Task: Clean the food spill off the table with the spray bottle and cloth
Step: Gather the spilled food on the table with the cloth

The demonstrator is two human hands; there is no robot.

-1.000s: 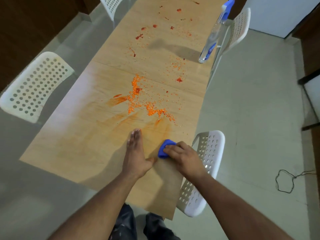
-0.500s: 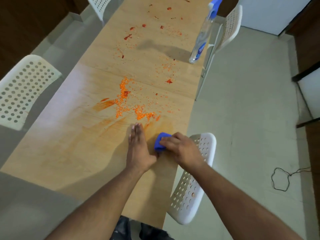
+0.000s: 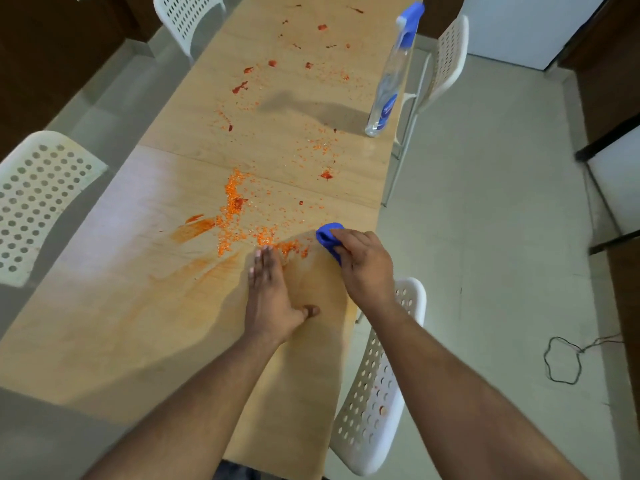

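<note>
Long light-wood table [image 3: 104,341] w/ an orange food spill [image 3: 239,220] spread thru the middle: a dense patch of orange bits, a smeared streak to its left, plus red blobs and specks scattered toward the far end. Left hand [image 3: 272,296] lies flat on the tabletop, fingers straight and together, thumb stuck out to the side, fingertips right at the near edge of the orange bits. Right hand [image 3: 363,268] has its fingers curled over a bunched-up blue cloth [image 3: 329,235], pressing it onto the table near the right edge, just beside the crumbs. Only the front bit of the cloth sticks out past the fingers.

Spray bottle [image 3: 389,81], clear w/ a blue trigger head, stands upright at the far right edge of the table, well apart from both hands.

White perforated chairs around: one under the right arm [image 3: 381,393], one on the left [image 3: 38,199], two more at the far end. Black cable [image 3: 564,358] looped on the floor to the right.
</note>
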